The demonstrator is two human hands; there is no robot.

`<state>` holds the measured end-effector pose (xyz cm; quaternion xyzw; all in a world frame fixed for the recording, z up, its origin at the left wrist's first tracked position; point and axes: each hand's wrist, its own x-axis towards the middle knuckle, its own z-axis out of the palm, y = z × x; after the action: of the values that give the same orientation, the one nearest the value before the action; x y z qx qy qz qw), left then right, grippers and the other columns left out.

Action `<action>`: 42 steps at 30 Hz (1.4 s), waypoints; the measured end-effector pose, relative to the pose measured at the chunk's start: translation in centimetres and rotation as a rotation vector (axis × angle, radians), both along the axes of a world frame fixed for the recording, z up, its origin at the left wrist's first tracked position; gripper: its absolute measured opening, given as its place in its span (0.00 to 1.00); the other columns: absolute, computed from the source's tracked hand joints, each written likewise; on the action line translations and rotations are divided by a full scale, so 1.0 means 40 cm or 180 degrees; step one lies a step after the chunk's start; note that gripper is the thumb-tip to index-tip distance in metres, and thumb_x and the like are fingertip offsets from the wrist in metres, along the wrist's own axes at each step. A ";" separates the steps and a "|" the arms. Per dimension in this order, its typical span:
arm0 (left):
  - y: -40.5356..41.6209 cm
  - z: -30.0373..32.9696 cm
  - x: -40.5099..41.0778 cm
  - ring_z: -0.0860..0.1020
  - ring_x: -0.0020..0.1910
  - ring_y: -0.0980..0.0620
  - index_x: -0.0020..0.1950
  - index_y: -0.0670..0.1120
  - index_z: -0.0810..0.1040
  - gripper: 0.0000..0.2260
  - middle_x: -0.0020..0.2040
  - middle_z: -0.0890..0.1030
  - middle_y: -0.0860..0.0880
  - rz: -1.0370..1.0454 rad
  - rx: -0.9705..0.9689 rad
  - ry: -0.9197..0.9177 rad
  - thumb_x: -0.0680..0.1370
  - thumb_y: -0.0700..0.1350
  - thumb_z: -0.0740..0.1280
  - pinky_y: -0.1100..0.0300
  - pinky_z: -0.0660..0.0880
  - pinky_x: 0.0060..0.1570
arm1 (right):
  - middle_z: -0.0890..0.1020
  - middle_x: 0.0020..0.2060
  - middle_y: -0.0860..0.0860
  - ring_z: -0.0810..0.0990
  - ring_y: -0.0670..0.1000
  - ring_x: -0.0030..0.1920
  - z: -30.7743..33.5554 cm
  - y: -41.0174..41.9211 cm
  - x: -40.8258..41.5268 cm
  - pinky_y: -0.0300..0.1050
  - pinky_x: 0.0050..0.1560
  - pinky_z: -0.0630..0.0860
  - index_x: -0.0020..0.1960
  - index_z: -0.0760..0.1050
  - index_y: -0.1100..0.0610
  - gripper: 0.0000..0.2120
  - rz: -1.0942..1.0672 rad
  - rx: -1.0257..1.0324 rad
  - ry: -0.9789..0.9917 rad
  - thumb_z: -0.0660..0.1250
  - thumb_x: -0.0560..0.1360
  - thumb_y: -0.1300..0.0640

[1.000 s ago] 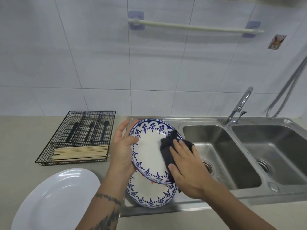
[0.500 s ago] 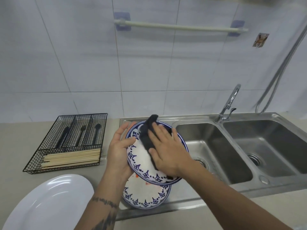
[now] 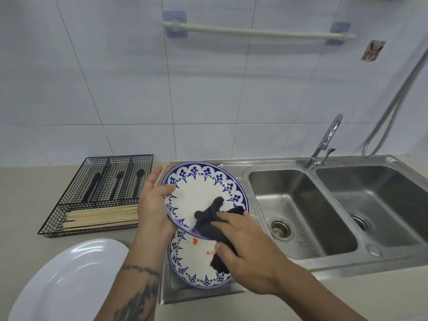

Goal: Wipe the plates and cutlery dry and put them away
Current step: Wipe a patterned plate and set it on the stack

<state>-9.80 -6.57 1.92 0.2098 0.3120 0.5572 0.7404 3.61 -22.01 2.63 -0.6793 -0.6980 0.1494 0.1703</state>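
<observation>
My left hand (image 3: 154, 205) grips the left rim of a blue-patterned white plate (image 3: 196, 191), held tilted above the sink's draining board. My right hand (image 3: 243, 249) presses a dark cloth (image 3: 208, 218) against the plate's lower right edge. Under it lies a second blue-patterned plate (image 3: 192, 262) with small orange marks, flat on the draining board. A large plain white plate (image 3: 67, 281) rests on the counter at the lower left. A black wire cutlery basket (image 3: 102, 193) at the left holds black cutlery and a row of wooden chopsticks.
A steel double sink (image 3: 324, 205) fills the right side, with a tap (image 3: 324, 144) behind it and a hose (image 3: 393, 100) at the far right. A towel rail (image 3: 254, 32) hangs on the tiled wall. The beige counter (image 3: 23, 205) runs left of the sink.
My right hand has drawn the cloth from the plate's upper part down to its lower right edge. The left hand keeps its grip on the plate's rim.
</observation>
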 end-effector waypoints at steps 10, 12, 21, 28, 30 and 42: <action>0.006 0.016 0.034 0.80 0.48 0.48 0.77 0.47 0.66 0.27 0.66 0.77 0.47 0.0039 -0.0919 0.0356 0.80 0.29 0.57 0.52 0.77 0.35 | 0.75 0.41 0.42 0.72 0.47 0.43 0.003 0.057 0.031 0.45 0.42 0.72 0.48 0.73 0.49 0.05 -0.0058 0.0908 0.0025 0.65 0.72 0.56; -0.002 0.018 0.031 0.80 0.49 0.48 0.77 0.48 0.67 0.26 0.61 0.79 0.47 0.0030 -0.0925 0.0420 0.80 0.30 0.58 0.51 0.77 0.38 | 0.75 0.40 0.42 0.72 0.47 0.41 0.004 0.054 0.032 0.45 0.40 0.72 0.47 0.73 0.49 0.06 -0.0042 0.1037 -0.0052 0.65 0.71 0.57; -0.090 -0.019 -0.012 0.78 0.61 0.58 0.69 0.48 0.73 0.15 0.59 0.83 0.56 0.0349 0.1948 0.1987 0.83 0.43 0.59 0.66 0.72 0.59 | 0.83 0.34 0.50 0.82 0.49 0.34 0.055 0.025 0.080 0.49 0.34 0.79 0.46 0.78 0.51 0.07 -0.0511 0.0425 0.2055 0.67 0.76 0.62; -0.102 0.043 -0.010 0.72 0.32 0.57 0.62 0.59 0.78 0.16 0.34 0.75 0.50 0.0062 0.2441 0.1964 0.78 0.42 0.62 0.65 0.71 0.35 | 0.82 0.35 0.64 0.81 0.68 0.35 0.076 0.012 0.142 0.61 0.33 0.79 0.51 0.80 0.54 0.09 -0.0754 0.0513 0.2968 0.67 0.72 0.57; -0.112 0.059 0.002 0.71 0.31 0.58 0.61 0.56 0.77 0.14 0.32 0.74 0.51 -0.0030 0.2385 0.1839 0.79 0.41 0.63 0.68 0.70 0.34 | 0.80 0.34 0.64 0.80 0.70 0.32 0.074 0.010 0.154 0.62 0.31 0.76 0.52 0.78 0.55 0.09 -0.0839 0.0667 0.3145 0.66 0.73 0.58; -0.137 0.111 0.092 0.78 0.39 0.48 0.59 0.51 0.79 0.14 0.41 0.84 0.43 -0.0145 0.1352 0.1550 0.82 0.34 0.61 0.54 0.75 0.44 | 0.62 0.76 0.53 0.56 0.59 0.76 0.070 0.043 0.040 0.66 0.71 0.56 0.72 0.71 0.49 0.27 -0.0565 0.2315 -0.0402 0.62 0.73 0.51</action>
<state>-6.10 -12.03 6.35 0.4937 0.3520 0.5266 0.5959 5.21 -20.27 5.43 -0.6403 -0.6530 -0.1656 0.3691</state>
